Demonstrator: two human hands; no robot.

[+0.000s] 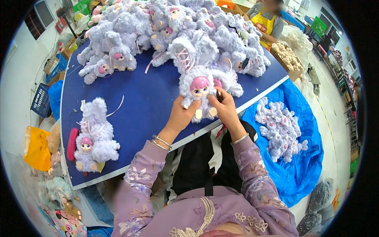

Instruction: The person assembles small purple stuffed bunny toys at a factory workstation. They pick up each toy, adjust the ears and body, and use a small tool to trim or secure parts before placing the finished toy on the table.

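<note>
My left hand (180, 115) and my right hand (226, 108) grip a lavender plush doll (190, 79) by its lower body, one at each side. It has long fluffy ears with pink lacing, a pink fringe, a hard face turned up and cream feet. A small dark pointed tool (219, 94) shows at my right hand's fingers; its kind is hard to make out. Just beyond the held doll lies another plush doll (231, 85), partly hidden. Farther left on the blue table (146, 102), a similar plush doll (94, 136) lies beside a pink case (72, 143).
A large heap of lavender plush dolls (130, 27) covers the table's far side. Right of the table, a blue tarp sack (304, 170) holds several more. A carton of beige pieces (290, 59) stands at the far right, near a person in a yellow apron (262, 24).
</note>
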